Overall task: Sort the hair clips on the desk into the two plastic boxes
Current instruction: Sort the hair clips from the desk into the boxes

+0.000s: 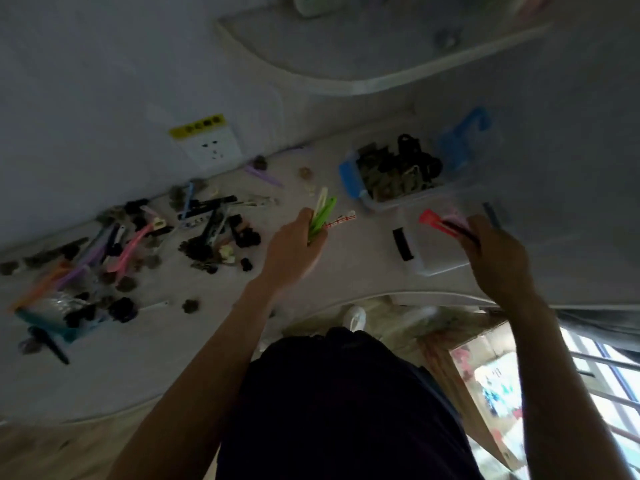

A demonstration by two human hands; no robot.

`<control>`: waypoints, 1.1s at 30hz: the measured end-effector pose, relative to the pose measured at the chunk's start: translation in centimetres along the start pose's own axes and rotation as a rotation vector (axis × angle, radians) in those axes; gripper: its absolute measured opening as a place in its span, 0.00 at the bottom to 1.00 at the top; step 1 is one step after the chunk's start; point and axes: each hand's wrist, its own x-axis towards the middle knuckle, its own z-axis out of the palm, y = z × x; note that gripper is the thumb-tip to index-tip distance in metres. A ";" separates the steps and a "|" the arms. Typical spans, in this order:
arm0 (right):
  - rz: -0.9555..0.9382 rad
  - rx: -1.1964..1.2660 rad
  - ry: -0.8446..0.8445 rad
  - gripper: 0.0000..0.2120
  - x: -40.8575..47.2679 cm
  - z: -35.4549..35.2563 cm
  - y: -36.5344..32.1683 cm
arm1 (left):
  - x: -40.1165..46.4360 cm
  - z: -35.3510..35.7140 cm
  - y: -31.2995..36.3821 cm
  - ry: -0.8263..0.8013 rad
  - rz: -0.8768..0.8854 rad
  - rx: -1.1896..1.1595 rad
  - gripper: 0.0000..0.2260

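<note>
The left hand (294, 247) grips a bundle of long clips (323, 213) above the bench (311, 271), fingers curled round their lower ends; green and white ones point up and away, a checked one angles right. The right hand (498, 258), arm stretched forward, pinches a red clip (438, 221) over the near clear box (433, 251), its long axis pointing left. The far box (349, 174) holds dark clips.
</note>
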 end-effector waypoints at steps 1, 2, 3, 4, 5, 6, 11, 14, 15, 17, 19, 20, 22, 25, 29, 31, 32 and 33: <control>-0.027 -0.097 -0.014 0.10 0.3 -0.4 1.5 | 0.2 1.1 1.3 -0.009 0.007 -0.006 0.08; -0.067 -0.183 -0.043 0.10 0.9 -0.3 2.5 | 0.3 2.0 2.3 -0.022 0.014 -0.009 0.08; -0.116 -0.248 -0.076 0.09 1.6 0.1 3.4 | 0.5 2.9 3.4 -0.043 0.022 -0.008 0.09; -0.157 -0.281 -0.112 0.09 2.6 0.6 3.9 | 0.7 3.8 4.3 -0.069 0.030 0.004 0.09; -0.198 -0.291 -0.138 0.09 3.5 1.2 4.1 | 0.8 4.5 5.2 -0.091 0.039 0.019 0.08; -0.232 -0.279 -0.164 0.10 4.3 1.8 4.2 | 1.0 5.1 5.9 -0.107 0.052 0.026 0.07; -0.283 -0.133 -0.310 0.12 6.4 3.5 5.9 | 2.1 7.6 9.6 -0.158 0.110 0.004 0.04; -0.220 0.095 -0.276 0.12 5.3 3.2 6.8 | 3.3 9.2 11.4 -0.155 0.209 0.095 0.08; -0.214 0.127 -0.222 0.11 4.7 3.0 7.1 | 3.8 9.8 11.9 -0.137 0.243 0.157 0.09; -0.194 0.133 -0.109 0.08 3.4 2.5 7.8 | 4.8 11.2 12.8 -0.101 0.286 0.310 0.12; -0.129 0.145 0.011 0.08 2.2 1.9 8.2 | 5.8 12.8 13.7 -0.108 0.290 0.450 0.16; -0.101 0.162 0.074 0.07 1.7 1.8 8.3 | 6.3 13.5 14.0 -0.147 0.277 0.508 0.18; -0.079 0.193 0.158 0.07 1.0 1.8 8.2 | 6.9 14.8 14.2 -0.270 0.231 0.579 0.22; -0.045 0.192 0.127 0.08 1.0 1.9 8.0 | 7.1 15.8 13.6 -0.385 0.209 0.620 0.24; -0.088 0.197 0.131 0.10 1.1 1.7 6.6 | 5.8 14.2 11.4 -0.181 0.379 0.472 0.18; -0.169 0.235 0.146 0.10 1.3 1.7 4.9 | 3.9 12.0 10.0 0.015 0.488 0.322 0.14; -0.209 0.272 0.140 0.09 1.4 1.9 3.6 | 2.7 10.6 8.9 0.113 0.497 0.248 0.13; -0.246 0.310 0.125 0.10 1.6 2.1 2.3 | 1.5 9.3 7.6 0.202 0.476 0.190 0.12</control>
